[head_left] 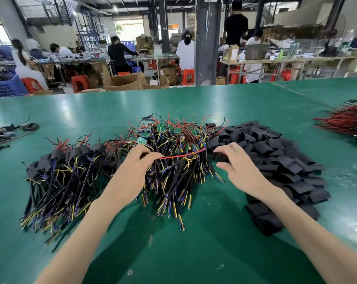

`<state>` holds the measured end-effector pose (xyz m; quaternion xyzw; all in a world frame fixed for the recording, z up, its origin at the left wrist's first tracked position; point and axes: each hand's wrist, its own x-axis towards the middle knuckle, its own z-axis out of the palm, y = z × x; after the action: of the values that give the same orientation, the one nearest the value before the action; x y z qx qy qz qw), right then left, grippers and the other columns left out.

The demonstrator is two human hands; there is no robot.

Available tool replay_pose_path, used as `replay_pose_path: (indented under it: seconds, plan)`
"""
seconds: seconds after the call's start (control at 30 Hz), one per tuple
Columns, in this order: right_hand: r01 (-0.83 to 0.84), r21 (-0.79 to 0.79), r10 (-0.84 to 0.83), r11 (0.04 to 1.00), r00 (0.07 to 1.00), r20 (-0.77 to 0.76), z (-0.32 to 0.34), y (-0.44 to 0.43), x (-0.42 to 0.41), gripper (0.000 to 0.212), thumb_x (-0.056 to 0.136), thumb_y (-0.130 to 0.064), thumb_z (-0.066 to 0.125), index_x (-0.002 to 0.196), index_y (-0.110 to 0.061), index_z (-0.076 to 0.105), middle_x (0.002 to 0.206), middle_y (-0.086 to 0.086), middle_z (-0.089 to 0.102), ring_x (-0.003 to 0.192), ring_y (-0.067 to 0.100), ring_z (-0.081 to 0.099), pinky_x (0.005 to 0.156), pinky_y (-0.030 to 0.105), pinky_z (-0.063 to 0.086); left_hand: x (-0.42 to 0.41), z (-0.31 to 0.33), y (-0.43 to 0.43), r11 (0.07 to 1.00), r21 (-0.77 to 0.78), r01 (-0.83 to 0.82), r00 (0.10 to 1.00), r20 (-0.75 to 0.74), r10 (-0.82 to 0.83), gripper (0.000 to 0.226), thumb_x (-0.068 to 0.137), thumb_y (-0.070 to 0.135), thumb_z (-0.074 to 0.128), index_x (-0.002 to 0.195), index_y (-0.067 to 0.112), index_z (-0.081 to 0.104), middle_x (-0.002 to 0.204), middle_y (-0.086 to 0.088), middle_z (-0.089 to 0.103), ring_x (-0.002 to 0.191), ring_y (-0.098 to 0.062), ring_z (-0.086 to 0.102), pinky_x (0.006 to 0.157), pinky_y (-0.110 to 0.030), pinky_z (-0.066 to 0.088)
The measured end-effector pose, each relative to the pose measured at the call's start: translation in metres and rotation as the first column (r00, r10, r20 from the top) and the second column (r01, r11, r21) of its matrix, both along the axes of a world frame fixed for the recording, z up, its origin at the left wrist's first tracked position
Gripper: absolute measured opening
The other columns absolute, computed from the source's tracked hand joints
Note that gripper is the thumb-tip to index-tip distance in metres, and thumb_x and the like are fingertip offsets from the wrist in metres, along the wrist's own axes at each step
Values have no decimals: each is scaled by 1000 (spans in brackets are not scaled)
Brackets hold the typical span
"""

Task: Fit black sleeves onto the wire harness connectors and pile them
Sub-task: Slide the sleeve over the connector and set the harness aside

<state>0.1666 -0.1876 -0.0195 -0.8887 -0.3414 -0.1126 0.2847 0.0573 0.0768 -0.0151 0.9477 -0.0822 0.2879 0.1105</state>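
The loose heap of unsleeved wire harnesses (173, 152), thin black, yellow, blue and red leads ending in small green circuit boards, is piled mid-way along the glossy green counter (173, 253), between a stack of sleeved harnesses (67, 171) on the left and a spread of flat black sleeves (280, 160) on the right. A thin red lead (179, 156) is pinched by the left hand (138, 162), and a single black sleeve (220, 157) is enclosed by the curled fingers (226, 148) of the right hand (239, 162). The harnesses are judged light, limp and apt to snag, so a hold near the board is advised. The sleeves are judged soft and easily flattened. The smooth counter would let things slide. Beyond it a busy workshop with workers at benches, red plastic stools (79, 83) and cardboard boxes (124, 80) is seen.
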Motion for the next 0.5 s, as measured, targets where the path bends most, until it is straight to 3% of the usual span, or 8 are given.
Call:
replay_pose_path:
  seconds: [0.13, 0.27, 0.5]
  plan:
    - [-60, 76, 56, 995, 997, 50, 7, 1, -7, 31, 86, -1, 61, 116, -1, 54, 109, 15, 50, 105, 31, 47, 99, 38, 34, -4, 0, -9, 1000, -11, 29, 1000, 8, -29, 21, 90, 3, 59, 108, 10, 68, 95, -5, 47, 86, -21, 47, 77, -31, 44]
    - [-83, 106, 77, 991, 995, 57, 8, 1, -10, 32, 85, 0, 61, 116, -2, 55, 107, 12, 50, 103, 29, 46, 95, 32, 33, -7, 3, -15, 999, -23, 39, 999, 24, -38, 17, 89, 1, 60, 103, 7, 69, 92, -10, 50, 82, -27, 51, 72, -39, 49]
    - [-101, 139, 94, 985, 994, 57, 6, 2, -9, 33, 85, -2, 62, 117, -5, 55, 106, 9, 50, 101, 27, 47, 93, 31, 35, -11, 4, -20, 999, -23, 22, 1000, -7, -22, 16, 91, 4, 58, 103, 8, 68, 94, -9, 50, 87, -25, 50, 75, -33, 44]
